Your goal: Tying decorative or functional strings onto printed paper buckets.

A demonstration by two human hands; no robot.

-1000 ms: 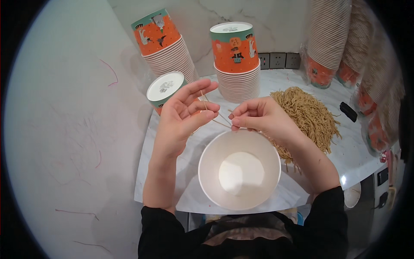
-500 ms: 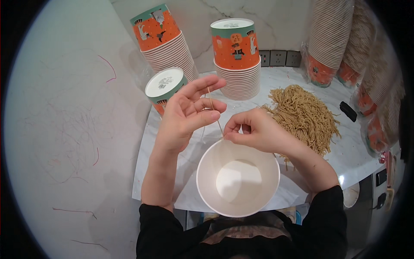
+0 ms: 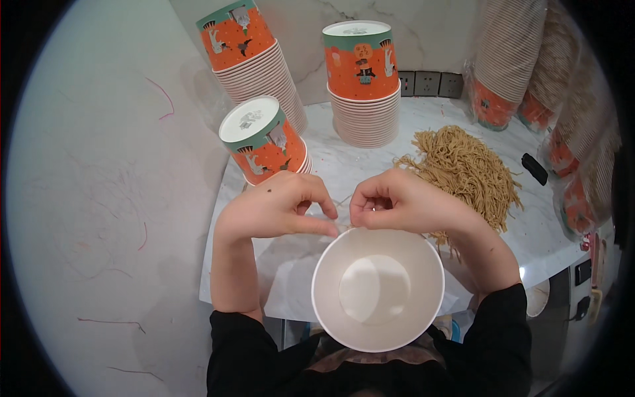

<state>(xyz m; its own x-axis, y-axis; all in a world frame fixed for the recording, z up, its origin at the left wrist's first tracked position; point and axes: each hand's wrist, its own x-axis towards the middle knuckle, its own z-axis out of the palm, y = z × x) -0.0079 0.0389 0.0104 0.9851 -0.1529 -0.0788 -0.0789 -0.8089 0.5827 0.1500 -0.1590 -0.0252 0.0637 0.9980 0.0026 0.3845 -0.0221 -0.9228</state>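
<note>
Hands lowered to bowl [image 3: 377,291] rim: left hand [image 3: 278,206], right hand [image 3: 397,202] now curled (pinching thin strand).

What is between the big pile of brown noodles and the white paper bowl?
In the head view, the right hand lies between the brown noodle pile and the empty white paper bowl.

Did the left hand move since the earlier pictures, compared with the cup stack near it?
Yes. The left hand has come down from beside the nearest cup stack toward the rim of the white bowl, its fingers now curled closed.
</note>
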